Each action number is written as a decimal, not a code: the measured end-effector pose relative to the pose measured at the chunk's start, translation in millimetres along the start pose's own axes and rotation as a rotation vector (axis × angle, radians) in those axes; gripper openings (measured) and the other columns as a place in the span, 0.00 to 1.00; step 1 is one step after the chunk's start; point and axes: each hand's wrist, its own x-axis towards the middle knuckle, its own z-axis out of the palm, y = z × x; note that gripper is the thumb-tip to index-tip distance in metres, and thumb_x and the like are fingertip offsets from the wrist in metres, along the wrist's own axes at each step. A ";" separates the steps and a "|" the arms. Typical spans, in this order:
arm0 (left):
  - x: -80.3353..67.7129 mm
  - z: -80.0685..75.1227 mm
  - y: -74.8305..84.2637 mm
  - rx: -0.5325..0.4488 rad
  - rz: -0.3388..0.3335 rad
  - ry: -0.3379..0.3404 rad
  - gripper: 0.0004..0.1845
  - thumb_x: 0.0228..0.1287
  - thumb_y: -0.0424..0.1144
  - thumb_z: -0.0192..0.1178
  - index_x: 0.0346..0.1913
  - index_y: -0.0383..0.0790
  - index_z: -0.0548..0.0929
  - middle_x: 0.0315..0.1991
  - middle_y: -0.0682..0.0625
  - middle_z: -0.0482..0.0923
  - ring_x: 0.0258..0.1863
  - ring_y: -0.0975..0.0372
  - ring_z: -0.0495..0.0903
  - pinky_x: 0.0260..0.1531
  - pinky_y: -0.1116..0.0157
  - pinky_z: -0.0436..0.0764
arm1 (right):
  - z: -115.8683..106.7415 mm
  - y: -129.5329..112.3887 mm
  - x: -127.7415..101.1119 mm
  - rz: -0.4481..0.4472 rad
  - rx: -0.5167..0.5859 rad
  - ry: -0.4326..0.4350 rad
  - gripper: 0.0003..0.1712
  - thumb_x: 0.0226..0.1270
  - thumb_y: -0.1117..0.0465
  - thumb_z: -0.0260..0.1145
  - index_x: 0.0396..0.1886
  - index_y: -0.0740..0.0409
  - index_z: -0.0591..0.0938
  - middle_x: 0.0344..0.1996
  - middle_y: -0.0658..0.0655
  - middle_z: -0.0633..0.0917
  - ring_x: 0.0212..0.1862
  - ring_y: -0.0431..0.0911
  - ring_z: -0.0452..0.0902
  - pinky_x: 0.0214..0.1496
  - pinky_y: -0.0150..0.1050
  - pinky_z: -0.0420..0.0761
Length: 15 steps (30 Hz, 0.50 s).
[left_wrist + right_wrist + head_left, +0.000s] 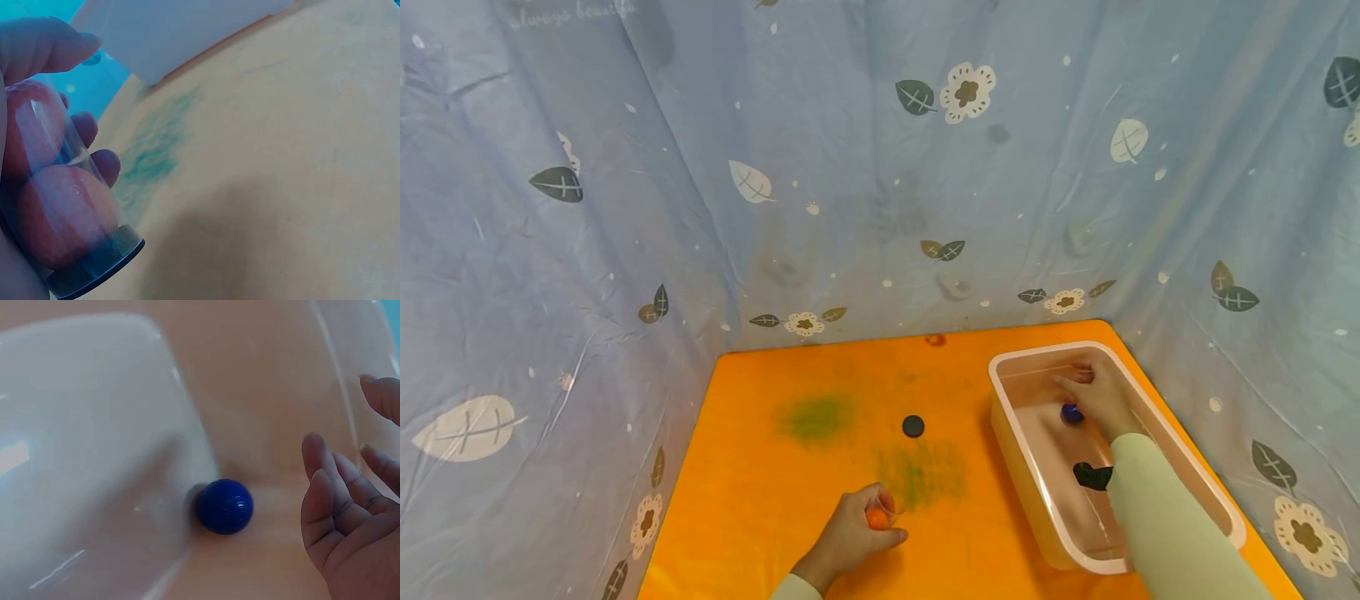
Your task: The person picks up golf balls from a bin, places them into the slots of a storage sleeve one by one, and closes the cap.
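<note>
My left hand [857, 533] grips a clear tube [94, 175] above the orange table. Two orange balls [69, 215] sit in the tube one over the other, above its dark end cap [97, 265]. In the head view one orange ball [877, 518] shows between thumb and fingers. Inside the pale pink bin [1026, 450], my right hand [1101, 396] reaches toward the far end with fingers spread loosely and nothing in them. A blue ball [225, 507] lies on the bin floor, apart from the right fingertips in the right wrist view.
A black round disc [913, 426] lies on the table [760, 517] left of the bin. A black object [1092, 476] in the bin is partly hidden by my right sleeve. Patterned blue curtains [865, 167] hang along the back and both sides.
</note>
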 end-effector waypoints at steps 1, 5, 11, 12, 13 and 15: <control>0.1 -0.1 -0.1 -0.001 -0.003 0.000 0.15 0.64 0.31 0.79 0.44 0.40 0.81 0.47 0.40 0.87 0.26 0.63 0.82 0.22 0.71 0.77 | 1.9 2.1 1.7 0.001 -0.011 0.002 0.40 0.81 0.54 0.72 0.74 0.77 0.64 0.64 0.78 0.73 0.52 0.59 0.80 0.41 0.32 0.84; 0.6 -1.0 -0.3 0.001 -0.014 0.006 0.15 0.64 0.32 0.79 0.44 0.40 0.81 0.45 0.41 0.87 0.26 0.63 0.83 0.22 0.71 0.77 | 7.3 7.0 4.1 -0.016 -0.050 -0.015 0.38 0.80 0.56 0.72 0.71 0.79 0.65 0.58 0.78 0.75 0.49 0.62 0.80 0.38 0.34 0.82; -0.7 -1.9 -1.6 0.011 -0.020 0.017 0.15 0.63 0.32 0.80 0.43 0.41 0.81 0.43 0.41 0.87 0.26 0.62 0.82 0.22 0.71 0.77 | 11.1 14.2 1.0 -0.019 -0.112 -0.146 0.40 0.77 0.62 0.72 0.73 0.80 0.61 0.56 0.80 0.75 0.36 0.65 0.80 0.37 0.52 0.84; -1.1 -1.9 -2.1 0.010 -0.021 0.017 0.15 0.63 0.32 0.80 0.43 0.41 0.81 0.43 0.41 0.87 0.26 0.63 0.82 0.22 0.71 0.77 | 11.1 15.7 0.7 -0.024 -0.139 -0.160 0.41 0.76 0.62 0.73 0.73 0.80 0.61 0.58 0.81 0.74 0.40 0.67 0.80 0.40 0.56 0.84; -1.2 -1.7 -2.4 0.008 -0.020 0.017 0.15 0.64 0.32 0.79 0.43 0.41 0.81 0.44 0.40 0.87 0.26 0.62 0.83 0.22 0.71 0.77 | 11.2 17.5 1.3 -0.034 -0.172 -0.162 0.39 0.74 0.61 0.74 0.70 0.81 0.64 0.58 0.81 0.75 0.43 0.68 0.79 0.43 0.58 0.83; -1.3 -1.6 -3.4 -0.001 -0.018 0.018 0.15 0.63 0.32 0.80 0.43 0.40 0.81 0.45 0.40 0.87 0.27 0.62 0.83 0.23 0.71 0.78 | 11.2 20.2 2.0 -0.035 -0.251 -0.174 0.37 0.73 0.60 0.75 0.66 0.81 0.68 0.57 0.79 0.76 0.51 0.70 0.77 0.51 0.63 0.81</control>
